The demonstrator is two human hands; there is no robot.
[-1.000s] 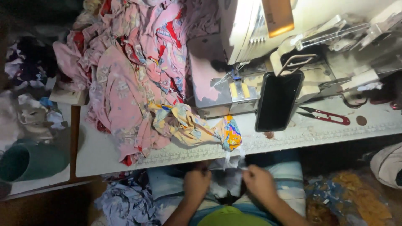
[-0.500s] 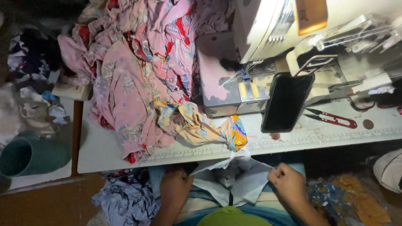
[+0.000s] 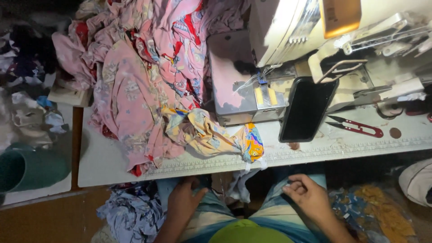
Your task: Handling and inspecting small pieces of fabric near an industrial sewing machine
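We spread the pale fabric piece point(image 3: 240, 184) evenly across our lap: left hand point(image 3: 183, 203) pinches its edge, right hand point(image 3: 307, 198) loosely curled, apparently empty.

Above both grips, a matt, pale surface point(image 3: 112, 162), scuffed and stained. Farther up from the left grip point(image 3: 183, 203), a heap of soft printed cloth point(image 3: 135, 85), crumpled, matt, pink and red; nearer, a yellow patterned scrap point(image 3: 202, 132), thin and wrinkled. Up from the right grip point(image 3: 308, 198), a glossy black phone point(image 3: 307, 109), smooth as glass. Beside it, small snips point(image 3: 357, 127) with red plastic handles and dull metal blades. Behind, a sewing machine point(image 3: 279, 27) in smooth cream enamel.
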